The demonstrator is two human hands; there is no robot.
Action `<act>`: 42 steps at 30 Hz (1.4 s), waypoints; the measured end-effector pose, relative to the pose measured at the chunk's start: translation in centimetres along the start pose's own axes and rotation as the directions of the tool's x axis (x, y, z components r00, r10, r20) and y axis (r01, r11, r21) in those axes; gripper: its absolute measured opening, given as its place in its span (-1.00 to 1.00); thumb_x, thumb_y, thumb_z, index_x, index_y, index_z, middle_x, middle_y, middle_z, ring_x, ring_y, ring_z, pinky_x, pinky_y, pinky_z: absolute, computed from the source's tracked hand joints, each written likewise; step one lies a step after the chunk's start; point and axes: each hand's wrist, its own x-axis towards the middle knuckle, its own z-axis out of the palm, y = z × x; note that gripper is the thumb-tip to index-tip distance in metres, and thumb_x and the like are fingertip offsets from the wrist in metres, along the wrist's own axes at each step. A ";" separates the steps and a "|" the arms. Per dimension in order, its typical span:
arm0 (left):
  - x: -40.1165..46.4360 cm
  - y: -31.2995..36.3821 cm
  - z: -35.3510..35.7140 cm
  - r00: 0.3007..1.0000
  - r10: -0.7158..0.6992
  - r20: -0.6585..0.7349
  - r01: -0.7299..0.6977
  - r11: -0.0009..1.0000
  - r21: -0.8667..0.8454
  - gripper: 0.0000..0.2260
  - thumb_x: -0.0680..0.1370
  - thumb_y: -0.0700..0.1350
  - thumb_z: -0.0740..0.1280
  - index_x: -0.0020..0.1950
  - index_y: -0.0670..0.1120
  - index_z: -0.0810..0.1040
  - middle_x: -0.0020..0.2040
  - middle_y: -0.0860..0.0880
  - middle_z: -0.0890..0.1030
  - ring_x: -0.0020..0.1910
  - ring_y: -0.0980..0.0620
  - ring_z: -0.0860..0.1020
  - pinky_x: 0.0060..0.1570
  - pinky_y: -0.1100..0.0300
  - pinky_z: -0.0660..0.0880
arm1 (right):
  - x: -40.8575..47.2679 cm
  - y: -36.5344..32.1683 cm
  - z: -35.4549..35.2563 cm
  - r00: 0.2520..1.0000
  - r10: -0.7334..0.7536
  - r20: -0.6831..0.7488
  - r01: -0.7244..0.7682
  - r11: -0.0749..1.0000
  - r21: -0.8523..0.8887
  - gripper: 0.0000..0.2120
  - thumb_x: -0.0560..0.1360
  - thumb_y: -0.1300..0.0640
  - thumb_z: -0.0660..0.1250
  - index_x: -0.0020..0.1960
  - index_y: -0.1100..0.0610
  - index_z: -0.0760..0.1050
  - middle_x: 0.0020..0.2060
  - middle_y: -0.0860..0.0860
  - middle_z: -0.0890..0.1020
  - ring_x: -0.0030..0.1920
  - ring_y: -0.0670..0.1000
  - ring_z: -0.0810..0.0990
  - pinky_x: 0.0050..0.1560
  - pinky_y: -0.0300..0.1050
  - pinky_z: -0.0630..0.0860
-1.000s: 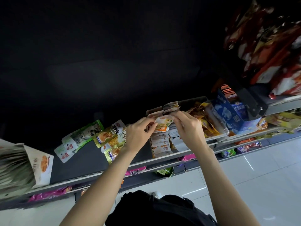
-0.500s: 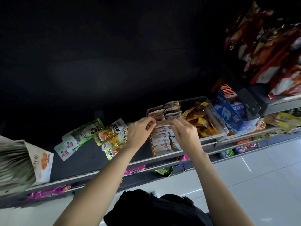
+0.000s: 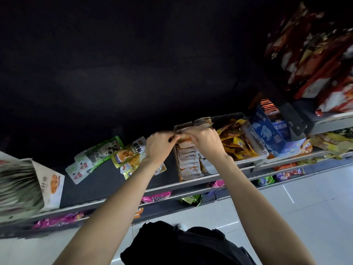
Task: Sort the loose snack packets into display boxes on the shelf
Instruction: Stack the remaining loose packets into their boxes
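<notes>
Two hands meet over a box of snack packets on a dark shop shelf.

The shelf [image 3: 99, 185] is dark grey with a pale front edge, the wall behind it is black, and the floor [image 3: 315, 217] below has shiny white tiles. Loose packets [image 3: 122, 155] lie flat on the shelf at 9 o'clock from the hands. The display box [image 3: 191, 161] of orange and white packets sits just under the hands, and a clear tub of yellow packets [image 3: 236, 142] is at 3 o'clock from it, with a blue box [image 3: 267, 132] farther that way. The left hand [image 3: 159, 145] and right hand [image 3: 205, 141] touch, fingers curled and pinching a packet [image 3: 183, 139] at the far end of the box. A second ago the hands were nearer and the packet showed more; now both have reached farther back.
</notes>
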 end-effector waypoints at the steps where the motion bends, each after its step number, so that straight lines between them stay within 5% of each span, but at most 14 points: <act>1: 0.0 0.2 0.3 0.999 -0.007 0.033 0.007 1.000 0.002 -0.73 0.55 0.14 0.28 0.07 0.03 0.66 -0.07 0.04 0.69 -0.13 0.04 0.64 -0.19 0.18 0.52 | -0.4 0.2 0.4 1.000 0.002 0.009 -0.002 1.000 -0.022 -0.78 0.41 0.37 0.38 0.00 0.16 0.64 -0.18 0.08 0.69 -0.22 0.11 0.68 -0.36 0.01 0.61; 6: -0.4 0.2 1.0 0.997 0.082 0.017 -0.082 0.996 0.026 -0.84 0.49 0.01 0.40 0.05 0.05 0.65 0.04 0.09 0.61 -0.03 0.02 0.59 -0.18 0.17 0.50 | -1.6 1.0 1.5 0.977 0.192 0.089 -0.162 0.949 -0.272 -0.75 0.38 0.38 0.40 -0.08 0.06 0.65 -0.30 0.05 0.66 -0.28 0.15 0.65 -0.38 -0.03 0.59; 9: -0.6 0.1 1.0 0.984 0.155 -0.083 -0.151 0.987 0.048 -0.93 0.45 -0.06 0.46 -0.08 0.03 0.67 -0.11 0.06 0.64 -0.14 -0.01 0.62 -0.31 0.21 0.47 | -1.2 0.9 1.3 0.989 0.109 0.096 -0.065 0.924 -0.376 -0.71 0.21 0.37 0.52 -0.17 0.05 0.65 -0.36 0.04 0.64 -0.32 0.13 0.64 -0.34 -0.08 0.58; 14: -0.6 -0.2 1.2 0.994 0.089 -0.064 -0.076 0.981 0.180 -0.96 0.42 -0.07 0.47 -0.15 0.04 0.67 -0.14 0.06 0.66 -0.04 -0.06 0.63 -0.30 0.17 0.51 | -0.2 -0.2 1.8 0.958 0.119 0.260 0.012 0.891 -0.454 -0.69 0.47 0.27 0.33 0.18 0.03 0.53 -0.07 -0.01 0.64 -0.13 0.04 0.65 -0.26 -0.14 0.52; 18: -0.9 -0.2 1.4 0.997 0.012 0.070 -0.024 0.985 0.173 -0.84 0.54 0.00 0.32 0.08 0.06 0.63 0.07 0.06 0.62 0.15 -0.04 0.53 -0.08 0.12 0.48 | 0.8 0.1 2.4 0.918 0.181 0.353 0.021 0.867 -0.498 -0.66 0.54 0.27 0.20 0.25 0.00 0.46 0.00 -0.04 0.62 -0.03 0.02 0.63 -0.15 -0.12 0.53; 21: -2.3 -1.0 0.6 0.998 -0.063 -0.003 0.063 0.997 -0.036 -0.82 0.55 0.01 0.31 0.10 0.04 0.61 0.04 0.06 0.61 0.04 0.05 0.55 -0.14 0.18 0.48 | 0.0 -0.3 1.6 0.976 0.115 0.185 -0.006 0.865 -0.503 -0.67 0.45 0.31 0.30 0.16 0.02 0.54 -0.14 -0.01 0.66 -0.17 0.03 0.66 -0.32 -0.15 0.50; 23: -4.6 -1.9 -0.4 0.973 -0.181 -0.141 0.149 0.966 -0.210 -0.88 0.54 -0.03 0.32 0.02 0.01 0.60 -0.06 0.09 0.62 -0.09 0.14 0.57 -0.20 0.25 0.49 | -1.4 -1.8 1.1 0.993 -0.052 -0.102 0.013 0.936 -0.352 -0.70 0.36 0.33 0.37 0.04 0.09 0.62 -0.25 0.00 0.66 -0.27 0.02 0.64 -0.39 -0.19 0.49; 25: -7.3 -3.0 -1.0 0.902 -0.369 -0.224 0.262 0.880 -0.396 -0.96 0.54 -0.10 0.33 -0.06 -0.04 0.56 -0.18 0.12 0.60 -0.22 0.18 0.56 -0.23 0.26 0.48 | -2.7 -3.9 1.9 0.966 -0.149 -0.212 0.115 0.980 -0.163 -0.77 0.37 0.30 0.31 -0.03 0.11 0.64 -0.32 -0.01 0.64 -0.34 0.00 0.60 -0.45 -0.21 0.48; 28: -10.6 -5.4 -1.1 0.803 -0.560 -0.206 0.440 0.789 -0.428 -0.93 0.54 -0.14 0.33 -0.10 -0.08 0.46 -0.27 0.11 0.54 -0.34 0.03 0.54 -0.28 0.14 0.43 | -4.0 -6.6 5.6 0.988 -0.100 0.116 0.088 0.991 0.106 -0.74 0.49 0.24 0.23 0.12 0.10 0.59 -0.17 0.03 0.65 -0.23 0.06 0.63 -0.38 -0.09 0.57; 30: -11.9 -8.0 -0.3 0.838 -0.538 -0.091 0.508 0.830 -0.231 -0.89 0.51 -0.13 0.36 -0.01 -0.07 0.48 -0.12 0.05 0.57 -0.14 -0.02 0.57 -0.16 0.15 0.44 | -4.2 -7.3 8.7 0.892 0.015 0.451 -0.066 0.993 0.098 -0.65 0.56 0.19 0.18 0.34 0.07 0.43 0.17 0.05 0.57 0.09 0.11 0.58 -0.01 0.01 0.57; 32: -12.2 -10.2 0.4 0.874 -0.476 0.095 0.475 0.879 0.038 -0.65 0.48 -0.03 0.40 0.21 -0.08 0.46 0.14 -0.03 0.53 0.16 -0.06 0.46 0.09 0.09 0.42 | -4.0 -7.6 11.3 0.768 0.114 0.630 -0.160 0.987 0.016 -0.56 0.59 0.13 0.16 0.46 0.08 0.26 0.40 0.09 0.35 0.33 0.15 0.38 0.29 0.03 0.40; 37: -11.4 -11.2 0.9 0.799 -0.466 0.381 0.361 0.877 0.316 -0.32 0.44 0.13 0.41 0.46 -0.04 0.22 0.41 -0.05 0.29 0.42 -0.08 0.23 0.40 -0.07 0.21 | -3.5 -8.2 15.2 0.615 0.325 0.718 -0.312 0.937 -0.158 -0.58 0.61 0.01 0.14 0.42 0.13 0.26 0.43 0.16 0.18 0.37 0.24 0.22 0.30 0.11 0.33; 40: -10.7 -11.0 0.6 0.791 -0.466 0.397 0.338 0.873 0.351 -0.39 0.40 0.09 0.46 0.37 -0.04 0.32 0.34 -0.08 0.40 0.35 -0.10 0.34 0.36 -0.03 0.25 | -3.6 -8.3 15.3 0.617 0.344 0.707 -0.366 0.922 -0.129 -0.55 0.59 0.01 0.19 0.44 0.11 0.24 0.43 0.14 0.19 0.36 0.22 0.26 0.28 0.09 0.36; 42: -10.4 -11.2 -0.2 0.802 -0.428 0.418 0.346 0.902 0.259 -0.60 0.47 -0.01 0.43 0.24 -0.02 0.40 0.16 -0.04 0.55 0.11 -0.01 0.53 0.12 0.12 0.44 | -3.6 -8.5 14.8 0.668 0.362 0.650 -0.443 0.896 -0.044 -0.46 0.56 0.04 0.28 0.46 0.10 0.17 0.41 0.14 0.22 0.34 0.21 0.32 0.25 0.07 0.39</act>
